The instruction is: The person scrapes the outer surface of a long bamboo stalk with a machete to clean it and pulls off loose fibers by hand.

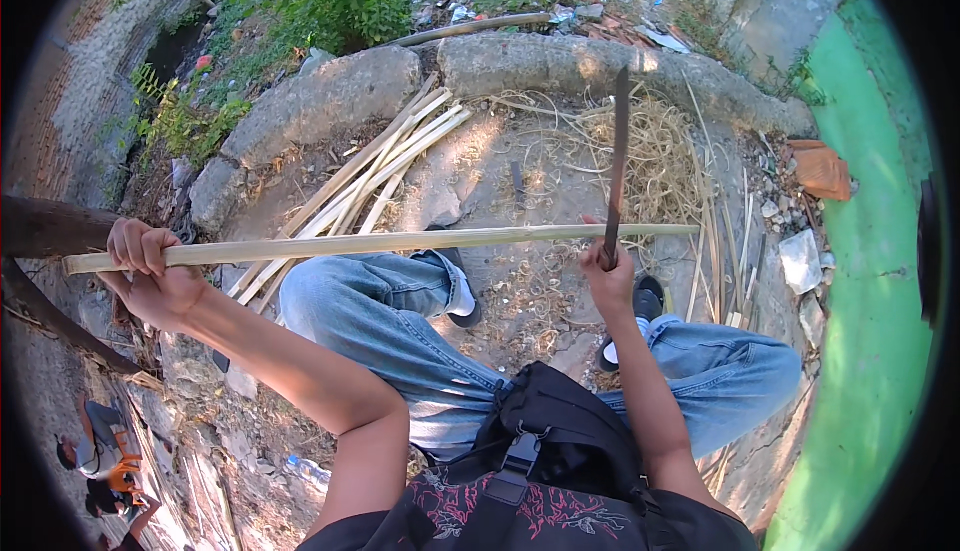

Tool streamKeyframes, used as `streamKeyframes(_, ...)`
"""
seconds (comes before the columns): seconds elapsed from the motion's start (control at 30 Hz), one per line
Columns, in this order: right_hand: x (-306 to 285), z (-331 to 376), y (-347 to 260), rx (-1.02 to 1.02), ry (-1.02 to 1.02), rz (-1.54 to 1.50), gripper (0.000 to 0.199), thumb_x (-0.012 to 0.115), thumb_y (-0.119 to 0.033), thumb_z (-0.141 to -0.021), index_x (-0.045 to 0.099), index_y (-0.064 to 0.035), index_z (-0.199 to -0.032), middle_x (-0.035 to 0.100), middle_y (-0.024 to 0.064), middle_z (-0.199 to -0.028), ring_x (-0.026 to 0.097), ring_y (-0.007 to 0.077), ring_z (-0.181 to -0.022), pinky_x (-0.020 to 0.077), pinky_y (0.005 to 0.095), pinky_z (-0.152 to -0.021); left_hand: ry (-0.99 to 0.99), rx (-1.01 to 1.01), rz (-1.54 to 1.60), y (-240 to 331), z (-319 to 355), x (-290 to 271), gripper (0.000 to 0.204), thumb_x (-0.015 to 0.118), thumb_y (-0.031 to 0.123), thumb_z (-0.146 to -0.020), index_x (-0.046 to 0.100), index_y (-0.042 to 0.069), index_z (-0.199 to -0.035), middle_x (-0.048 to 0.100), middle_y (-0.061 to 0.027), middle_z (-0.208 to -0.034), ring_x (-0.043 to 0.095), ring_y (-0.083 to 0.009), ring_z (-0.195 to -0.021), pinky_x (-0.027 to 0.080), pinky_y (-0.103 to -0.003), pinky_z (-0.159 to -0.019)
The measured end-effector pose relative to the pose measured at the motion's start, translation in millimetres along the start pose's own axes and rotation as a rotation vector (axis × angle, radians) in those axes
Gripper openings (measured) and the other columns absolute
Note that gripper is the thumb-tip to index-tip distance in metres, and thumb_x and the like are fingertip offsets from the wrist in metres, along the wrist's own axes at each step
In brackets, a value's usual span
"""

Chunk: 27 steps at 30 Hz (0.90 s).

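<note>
A long, pale bamboo strip (400,243) stretches across in front of me, above my knees, nearly level. Its left end is gripped by my left hand (155,271), the fingers wrapped over it beside a dark wooden post. My right hand (608,276) is closed around the handle of a machete (620,141). The dark, narrow blade points away from me and crosses the strip near its right end. A fingertip of the right hand shows beyond the strip at the crossing; whether the blade's edge touches the strip I cannot tell.
Split bamboo strips (390,151) lie piled at the far left, and thin curled shavings (655,151) heap at the far right. A low stone kerb (560,63) curves behind them. A green wall (850,301) borders the right. Other people (115,461) are at lower left.
</note>
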State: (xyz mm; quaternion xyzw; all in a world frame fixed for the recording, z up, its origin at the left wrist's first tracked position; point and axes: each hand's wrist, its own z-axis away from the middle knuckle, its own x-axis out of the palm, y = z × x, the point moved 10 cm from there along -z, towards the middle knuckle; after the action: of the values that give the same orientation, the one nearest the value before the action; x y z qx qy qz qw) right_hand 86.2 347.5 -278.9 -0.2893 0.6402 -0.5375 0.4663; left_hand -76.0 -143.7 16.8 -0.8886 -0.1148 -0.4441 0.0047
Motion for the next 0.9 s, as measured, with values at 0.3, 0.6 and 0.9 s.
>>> streamKeyframes(0.3, -98.7, -12.7, 25.0, 0.193, 0.521, -1.126, 0.029, 0.067, 0.0, -0.08, 0.043, -0.013, -0.073, 0.064, 0.0097, -0.099, 0.063, 0.0163, -0.083, 0.0525, 0.0285, -0.071, 0.526, -0.012, -0.835, -94.8, 19.1, -54.2, 0.027, 0.05, 0.027, -0.093, 0.047, 0.001, -0.098, 0.048, -0.012, -0.095, 0.048, -0.0189, -0.089, 0.041, -0.032, -0.077)
streamKeyframes(0.6, -162.3, 7.8, -22.4, -0.126, 0.741, -0.938, 0.026, 0.064, -0.001, -0.084, 0.041, -0.0121, -0.076, 0.063, 0.0111, -0.102, 0.063, 0.0177, -0.083, 0.0531, 0.0294, -0.075, -0.856, -0.015, -1.727, -329.6, 120.3, 83.6, 0.039, 0.066, 0.022, -0.081, 0.054, 0.006, -0.115, 0.052, -0.0142, -0.123, 0.045, -0.0302, -0.119, 0.03, -0.043, -0.1)
streamKeyframes(0.9, -170.6, 24.8, -118.6, -0.307, 0.607, -0.818, 0.026, 0.06, -0.004, -0.088, 0.037, -0.0111, -0.076, 0.059, 0.0151, -0.111, 0.064, 0.0265, -0.095, 0.0532, 0.0313, -0.077, -1.153, -0.624, -1.411, -448.0, 229.8, 69.9, 0.024, 0.058, 0.023, -0.086, 0.056, 0.008, -0.105, 0.062, -0.0132, -0.085, 0.061, -0.0325, -0.077, 0.046, -0.04, -0.064)
